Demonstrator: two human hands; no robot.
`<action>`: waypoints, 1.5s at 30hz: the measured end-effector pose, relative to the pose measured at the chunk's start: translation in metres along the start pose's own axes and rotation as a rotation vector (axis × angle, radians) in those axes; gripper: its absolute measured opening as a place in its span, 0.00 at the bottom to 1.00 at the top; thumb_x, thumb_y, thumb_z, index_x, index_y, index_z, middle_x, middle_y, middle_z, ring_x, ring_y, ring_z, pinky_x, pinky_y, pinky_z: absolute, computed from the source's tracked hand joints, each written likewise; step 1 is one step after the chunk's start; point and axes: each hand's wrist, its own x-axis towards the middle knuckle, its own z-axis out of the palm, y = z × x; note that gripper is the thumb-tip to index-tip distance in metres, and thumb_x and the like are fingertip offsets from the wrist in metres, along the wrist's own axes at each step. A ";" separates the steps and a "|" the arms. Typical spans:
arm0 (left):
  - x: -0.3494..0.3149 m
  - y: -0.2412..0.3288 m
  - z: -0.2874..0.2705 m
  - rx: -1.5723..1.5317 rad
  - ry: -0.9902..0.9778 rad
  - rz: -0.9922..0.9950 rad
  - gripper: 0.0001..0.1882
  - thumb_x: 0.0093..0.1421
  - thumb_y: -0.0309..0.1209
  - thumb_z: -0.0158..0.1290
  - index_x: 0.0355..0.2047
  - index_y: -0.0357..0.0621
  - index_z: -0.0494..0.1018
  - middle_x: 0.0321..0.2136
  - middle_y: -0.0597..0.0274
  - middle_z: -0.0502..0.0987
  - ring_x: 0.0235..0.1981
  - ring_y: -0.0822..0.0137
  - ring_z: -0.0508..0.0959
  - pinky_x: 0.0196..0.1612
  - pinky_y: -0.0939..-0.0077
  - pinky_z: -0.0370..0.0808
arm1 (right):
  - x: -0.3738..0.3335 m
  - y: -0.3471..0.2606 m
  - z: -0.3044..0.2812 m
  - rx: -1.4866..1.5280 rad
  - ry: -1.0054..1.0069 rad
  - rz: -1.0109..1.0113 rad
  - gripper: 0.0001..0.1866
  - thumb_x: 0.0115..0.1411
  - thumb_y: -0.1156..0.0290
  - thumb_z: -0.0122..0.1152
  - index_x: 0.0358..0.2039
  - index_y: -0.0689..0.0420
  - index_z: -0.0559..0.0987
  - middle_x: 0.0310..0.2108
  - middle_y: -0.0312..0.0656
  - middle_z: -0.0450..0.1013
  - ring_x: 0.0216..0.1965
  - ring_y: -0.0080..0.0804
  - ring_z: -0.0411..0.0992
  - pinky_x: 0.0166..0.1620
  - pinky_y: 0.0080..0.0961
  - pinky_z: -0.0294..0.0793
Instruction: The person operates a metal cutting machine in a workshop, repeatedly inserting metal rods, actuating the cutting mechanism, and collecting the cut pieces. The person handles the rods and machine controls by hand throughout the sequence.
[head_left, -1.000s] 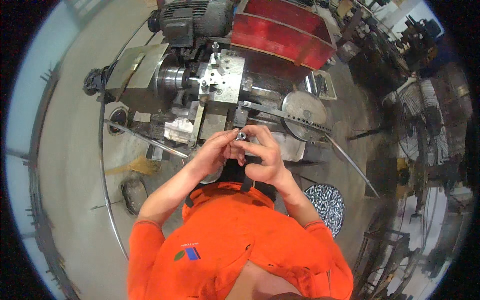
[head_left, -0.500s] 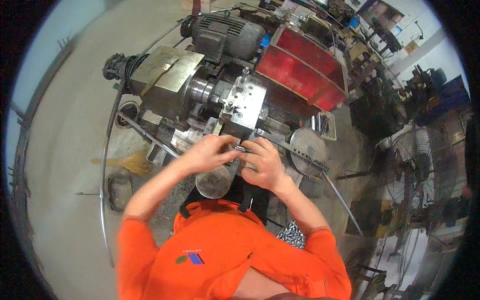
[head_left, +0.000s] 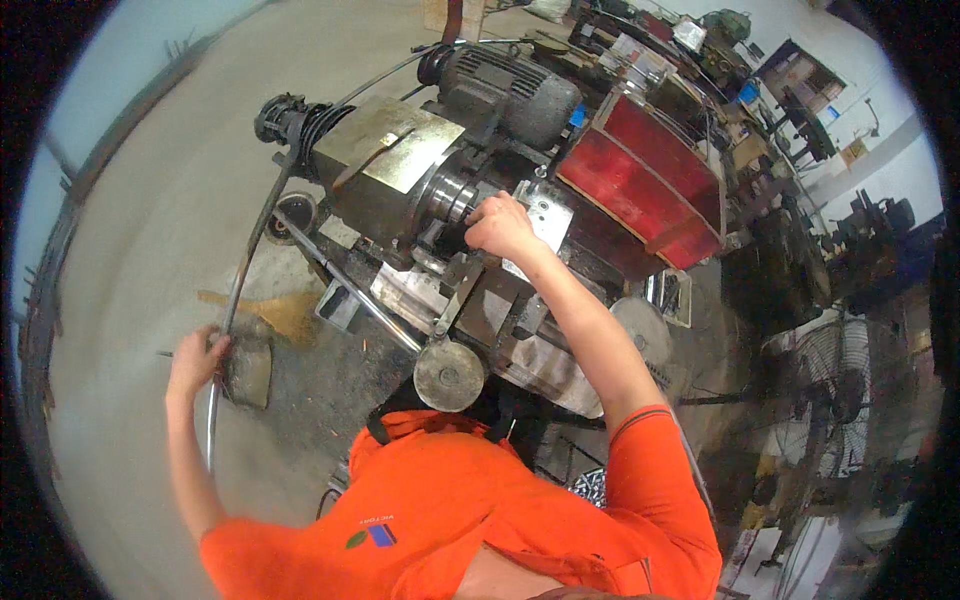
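My right hand (head_left: 497,226) reaches over the machine to the front of the round metal chuck (head_left: 449,197), its fingers pinched together. Whatever they hold is hidden behind the knuckles. A bright steel tool block (head_left: 548,215) lies just right of that hand. Far out to the left, my left hand (head_left: 197,360) has its curled fingers at the long metal lever (head_left: 240,285), which runs down along the machine's left side. Below the right arm, a round grey handwheel (head_left: 449,376) faces my waist.
An electric motor (head_left: 512,95) sits behind the headstock cover (head_left: 388,145). A red box (head_left: 640,165) stands at the back right. A slanted metal bar (head_left: 355,300), a broom (head_left: 285,315) and a dark container (head_left: 248,372) are on the left. A fan (head_left: 835,390) stands at right.
My hands have parted from around a small metal piece. The right went forward to the chuck; the left swung out left and down to the long lever. The view shifted.
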 end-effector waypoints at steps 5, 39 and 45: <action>-0.006 -0.013 0.042 -0.074 0.162 -0.061 0.17 0.48 0.35 0.54 0.33 0.34 0.71 0.26 0.42 0.74 0.31 0.46 0.75 0.33 0.59 0.70 | 0.009 0.001 0.008 -0.067 -0.002 -0.080 0.15 0.30 0.66 0.54 0.22 0.53 0.81 0.25 0.48 0.73 0.36 0.46 0.66 0.40 0.34 0.69; 0.220 -0.078 0.240 -0.185 -0.214 -0.081 0.19 0.47 0.35 0.51 0.38 0.37 0.71 0.32 0.43 0.75 0.35 0.51 0.76 0.38 0.63 0.70 | -0.162 0.052 -0.065 0.195 0.499 -0.023 0.19 0.31 0.75 0.55 0.30 0.58 0.77 0.40 0.47 0.71 0.43 0.43 0.66 0.45 0.32 0.67; 0.208 0.032 0.222 0.903 -0.209 0.612 0.26 0.36 0.40 0.63 0.38 0.49 0.70 0.33 0.58 0.76 0.36 0.59 0.77 0.33 0.60 0.72 | -0.310 0.106 -0.052 0.171 0.416 0.482 0.17 0.32 0.73 0.56 0.29 0.59 0.78 0.38 0.48 0.72 0.40 0.45 0.69 0.45 0.33 0.68</action>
